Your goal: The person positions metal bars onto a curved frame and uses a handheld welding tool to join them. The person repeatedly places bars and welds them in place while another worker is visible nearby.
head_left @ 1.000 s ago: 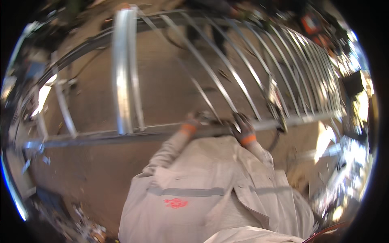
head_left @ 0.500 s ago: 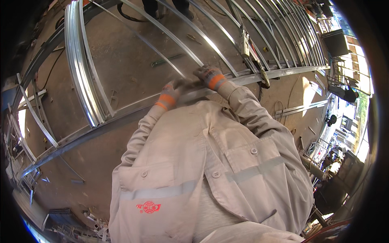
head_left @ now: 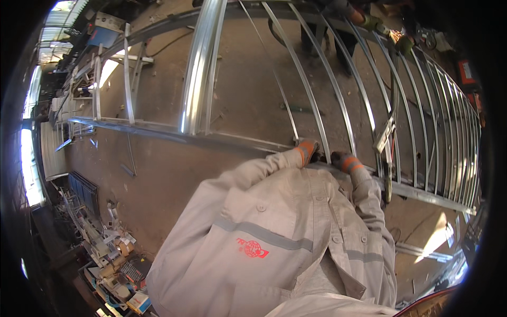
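Observation:
Both of my hands, in dark gloves with orange bands, are close together at the near rail (head_left: 248,141) of a large metal frame. Between them, a silvery metal bar (head_left: 310,100) runs down to the rail. My right hand (head_left: 344,160) is closed against the bar's near end, with its fingers curled. Just left of that bar, my left hand (head_left: 310,149) bends down over the rail, beside the end of a thinner bar (head_left: 285,100). Its fingers look curled, but what they hold is hidden by the glove and sleeve.
Stacked shiny channels (head_left: 203,68) lie across the frame to the left. A clamp-like tool (head_left: 384,136) stands at the rail on the right. Across the frame are a co-worker's legs (head_left: 346,50) and gloved hand (head_left: 372,22), near bright sparks (head_left: 395,35). Clutter (head_left: 113,264) fills the lower left.
The view has swung, so the frame and my hands appear farther right. My hands have drawn closer together around the bar's end. The co-worker's gloved hand and the sparks have come into view.

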Action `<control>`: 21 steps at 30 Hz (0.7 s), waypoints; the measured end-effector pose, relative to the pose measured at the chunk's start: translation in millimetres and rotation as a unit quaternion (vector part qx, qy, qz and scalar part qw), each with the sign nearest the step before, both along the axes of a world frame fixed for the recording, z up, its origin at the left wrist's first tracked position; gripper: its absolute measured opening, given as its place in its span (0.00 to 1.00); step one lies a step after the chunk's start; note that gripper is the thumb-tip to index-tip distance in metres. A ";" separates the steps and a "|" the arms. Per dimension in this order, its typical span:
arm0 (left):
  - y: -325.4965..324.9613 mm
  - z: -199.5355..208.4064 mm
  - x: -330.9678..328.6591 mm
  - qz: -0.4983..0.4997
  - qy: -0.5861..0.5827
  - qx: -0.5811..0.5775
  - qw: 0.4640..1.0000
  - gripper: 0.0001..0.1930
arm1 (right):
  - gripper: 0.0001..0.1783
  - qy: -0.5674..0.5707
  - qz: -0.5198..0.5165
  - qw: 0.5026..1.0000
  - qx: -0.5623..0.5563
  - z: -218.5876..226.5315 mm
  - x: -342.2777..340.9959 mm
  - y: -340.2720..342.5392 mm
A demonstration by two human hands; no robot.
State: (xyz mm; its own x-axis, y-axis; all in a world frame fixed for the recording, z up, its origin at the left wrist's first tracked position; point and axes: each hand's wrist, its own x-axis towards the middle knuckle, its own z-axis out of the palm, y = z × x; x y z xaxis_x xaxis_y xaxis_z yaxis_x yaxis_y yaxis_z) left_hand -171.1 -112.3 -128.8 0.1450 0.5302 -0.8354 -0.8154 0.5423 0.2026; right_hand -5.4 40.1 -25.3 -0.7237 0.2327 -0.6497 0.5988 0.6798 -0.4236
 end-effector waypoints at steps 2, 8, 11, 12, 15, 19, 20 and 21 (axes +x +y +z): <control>-2.6 21.0 -3.8 0.054 0.077 -0.007 0.996 0.11 | 0.20 0.031 0.058 0.998 0.002 4.1 1.0 -3.5; -2.6 134.7 -34.3 0.083 0.238 -0.055 0.966 0.11 | 0.24 0.114 0.029 0.992 0.041 5.8 -37.0 -5.5; -35.6 148.3 -53.1 0.102 0.509 -0.021 0.855 0.17 | 0.22 0.200 -0.024 0.978 0.052 -7.2 -85.5 4.5; -50.0 143.3 -62.5 0.073 0.606 -0.062 0.790 0.18 | 0.20 0.241 -0.021 0.968 0.072 -10.6 -98.1 6.8; -96.0 107.7 -97.6 0.062 0.625 -0.161 0.761 0.21 | 0.20 0.258 -0.026 0.961 0.097 -24.0 -140.5 7.4; -101.2 40.2 -147.7 0.249 0.248 0.027 0.936 0.25 | 0.20 0.185 -0.005 0.981 0.055 -40.9 -196.6 8.6; -97.8 28.2 -152.5 0.222 0.187 0.123 0.949 0.26 | 0.20 0.172 -0.002 0.985 0.032 -44.5 -208.2 8.6; -90.0 16.7 -154.7 0.087 0.258 0.213 0.938 0.26 | 0.20 0.164 -0.007 0.986 0.005 -49.1 -217.9 10.5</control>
State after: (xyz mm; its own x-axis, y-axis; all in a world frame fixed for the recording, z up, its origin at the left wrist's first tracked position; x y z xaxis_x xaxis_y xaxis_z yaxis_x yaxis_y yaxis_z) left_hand -325.8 -202.3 -112.2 -0.3400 0.8106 -0.4768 -0.6185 0.1892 0.7626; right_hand -223.3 50.6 -74.4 -0.8917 0.2487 -0.3782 0.4392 0.6773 -0.5902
